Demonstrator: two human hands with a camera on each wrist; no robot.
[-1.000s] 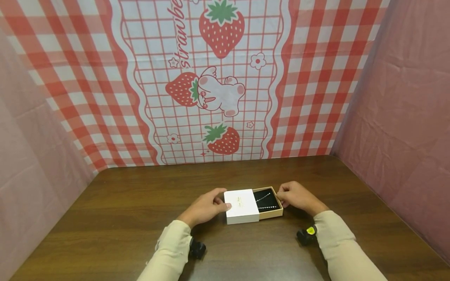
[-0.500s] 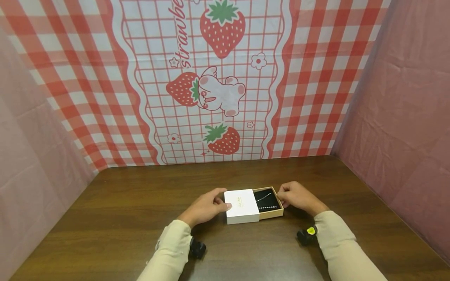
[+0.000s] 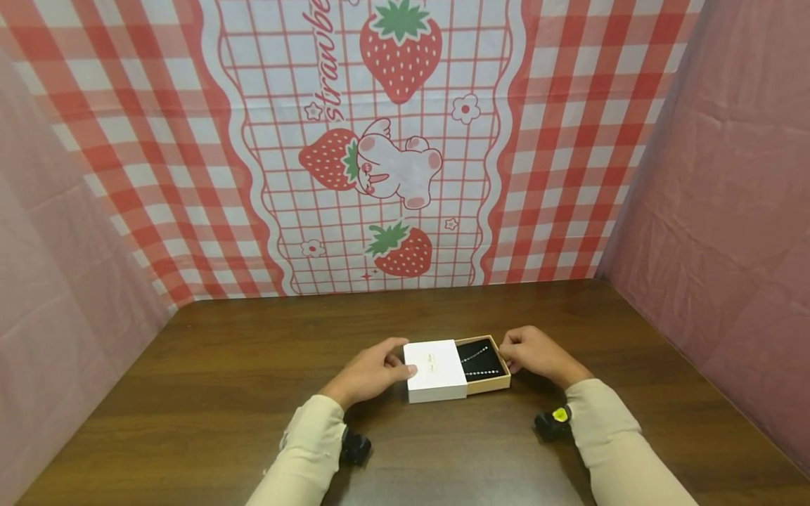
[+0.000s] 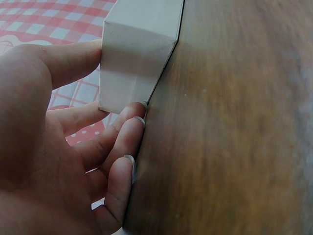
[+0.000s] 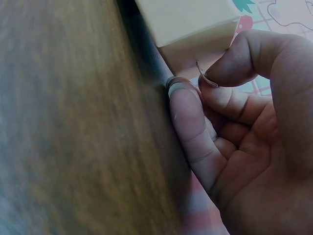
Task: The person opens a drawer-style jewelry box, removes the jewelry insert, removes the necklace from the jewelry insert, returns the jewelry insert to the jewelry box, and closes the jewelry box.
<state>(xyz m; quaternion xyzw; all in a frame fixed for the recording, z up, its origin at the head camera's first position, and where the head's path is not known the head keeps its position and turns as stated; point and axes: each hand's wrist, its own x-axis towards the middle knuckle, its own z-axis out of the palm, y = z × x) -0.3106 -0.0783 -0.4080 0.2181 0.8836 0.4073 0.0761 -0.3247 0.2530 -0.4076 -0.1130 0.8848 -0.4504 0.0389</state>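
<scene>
On my head feed, a white box cover (image 3: 436, 371) lies on the brown wooden table (image 3: 221, 393), between the 2 hands. A tan drawer (image 3: 489, 386) stands partway out of its right side, showing a black insert (image 3: 484, 362) with 2 glittering strands (image 3: 482, 373) laid across it. Gold lettering (image 3: 433, 362) sits on the cover's top, too small for me to read.

I have the left hand (image 3: 367, 374) gripping the cover at its left end, thumb on the top edge and forefinger near the far corner; on my left wrist feed the other fingers curl beside the end wall. The right hand (image 3: 538, 353) is at the drawer's outer end, and my right wrist feed shows its thumb and forefinger pinching a thin loop (image 5: 201, 72) there. The 2 hands are apart, with the box between them.

Behind the table I see a red-and-white checked cloth (image 3: 569, 140) printed with strawberries (image 3: 400, 60), and pink cloth (image 3: 715, 176) at both sides
</scene>
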